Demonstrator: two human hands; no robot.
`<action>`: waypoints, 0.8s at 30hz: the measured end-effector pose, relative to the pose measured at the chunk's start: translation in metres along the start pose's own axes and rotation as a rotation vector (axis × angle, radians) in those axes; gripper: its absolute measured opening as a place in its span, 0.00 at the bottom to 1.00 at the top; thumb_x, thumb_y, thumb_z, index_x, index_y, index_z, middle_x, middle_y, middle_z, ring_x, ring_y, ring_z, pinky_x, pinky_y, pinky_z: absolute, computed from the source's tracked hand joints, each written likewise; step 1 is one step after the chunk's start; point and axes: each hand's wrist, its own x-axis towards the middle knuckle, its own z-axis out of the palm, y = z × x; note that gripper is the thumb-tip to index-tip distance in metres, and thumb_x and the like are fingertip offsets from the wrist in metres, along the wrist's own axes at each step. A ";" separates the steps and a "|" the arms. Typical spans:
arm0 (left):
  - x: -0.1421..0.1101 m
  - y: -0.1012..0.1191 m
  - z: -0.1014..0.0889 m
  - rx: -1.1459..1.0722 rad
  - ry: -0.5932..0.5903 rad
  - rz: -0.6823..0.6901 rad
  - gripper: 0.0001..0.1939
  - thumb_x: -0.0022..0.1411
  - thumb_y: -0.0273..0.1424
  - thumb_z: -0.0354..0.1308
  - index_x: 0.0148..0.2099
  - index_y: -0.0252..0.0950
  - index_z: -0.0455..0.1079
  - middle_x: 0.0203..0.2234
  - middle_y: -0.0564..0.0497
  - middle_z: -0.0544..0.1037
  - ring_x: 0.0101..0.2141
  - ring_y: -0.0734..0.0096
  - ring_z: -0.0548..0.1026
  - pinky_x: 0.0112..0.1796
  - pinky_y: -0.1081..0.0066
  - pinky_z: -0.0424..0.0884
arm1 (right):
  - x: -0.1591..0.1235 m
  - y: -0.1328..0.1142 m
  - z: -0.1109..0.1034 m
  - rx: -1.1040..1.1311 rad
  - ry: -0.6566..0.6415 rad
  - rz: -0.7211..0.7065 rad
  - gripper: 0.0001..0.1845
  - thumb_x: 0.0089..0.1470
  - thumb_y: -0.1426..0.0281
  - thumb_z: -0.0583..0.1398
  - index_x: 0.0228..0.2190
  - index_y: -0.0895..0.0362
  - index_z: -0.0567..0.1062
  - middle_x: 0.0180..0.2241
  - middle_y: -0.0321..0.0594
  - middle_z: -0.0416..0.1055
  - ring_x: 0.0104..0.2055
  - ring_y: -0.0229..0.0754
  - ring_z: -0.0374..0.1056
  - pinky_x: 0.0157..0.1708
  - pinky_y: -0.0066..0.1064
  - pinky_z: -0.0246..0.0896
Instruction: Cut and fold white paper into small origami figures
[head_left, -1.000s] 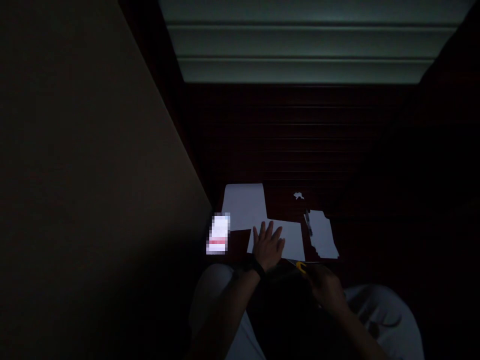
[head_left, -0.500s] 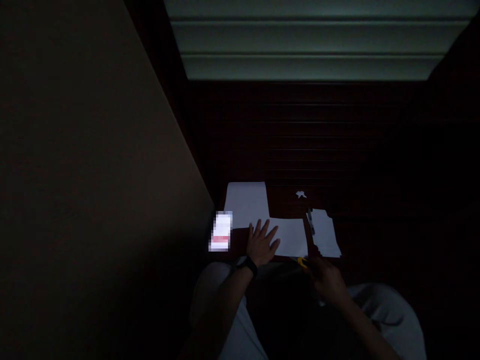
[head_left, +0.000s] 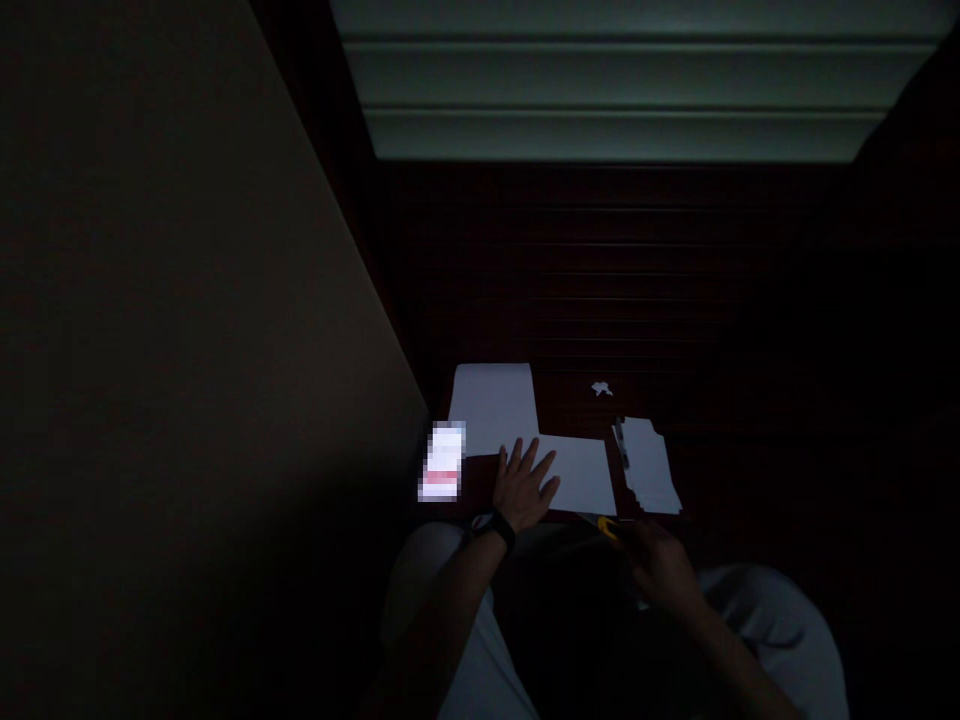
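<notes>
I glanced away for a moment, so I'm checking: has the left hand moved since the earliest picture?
Yes. Judged against the back sheet, the left hand has shifted left, nearer the bright screen.

COLOURS: WHITE PPR, YELLOW TOOL, DK RED-BRN TABLE

Near sheet [head_left: 581, 475], far sheet [head_left: 493, 405], scrap [head_left: 601, 388] + ppr stack [head_left: 651, 465] all plain white, bluish tint. My tool [head_left: 606, 526]: yellow pt visible, rest too dk to tell. My wristband [head_left: 501, 530] blk. My trousers [head_left: 772, 620] pale grey. Phone [head_left: 442, 462] pixelated, white w/ pink-red band. Table [head_left: 480, 485] dk red-brn. Wall [head_left: 225, 300] plain grey-brn. Slatted panel [head_left: 615, 80] grey-green, horiz dk + lt lines.
</notes>
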 end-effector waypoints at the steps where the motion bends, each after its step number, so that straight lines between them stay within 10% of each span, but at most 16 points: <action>1: 0.000 0.000 0.000 0.000 0.003 0.000 0.26 0.62 0.45 0.43 0.61 0.50 0.53 0.62 0.56 0.52 0.61 0.53 0.43 0.58 0.45 0.35 | 0.000 -0.001 0.000 0.011 0.000 -0.007 0.15 0.53 0.68 0.54 0.43 0.56 0.71 0.38 0.44 0.73 0.40 0.45 0.69 0.40 0.33 0.61; 24: 0.000 0.004 -0.001 0.027 -0.032 -0.009 0.25 0.63 0.46 0.42 0.61 0.49 0.54 0.62 0.55 0.51 0.62 0.54 0.42 0.58 0.47 0.36 | -0.002 -0.023 0.021 0.000 0.003 0.017 0.14 0.55 0.70 0.54 0.42 0.56 0.71 0.37 0.45 0.73 0.39 0.45 0.69 0.39 0.31 0.60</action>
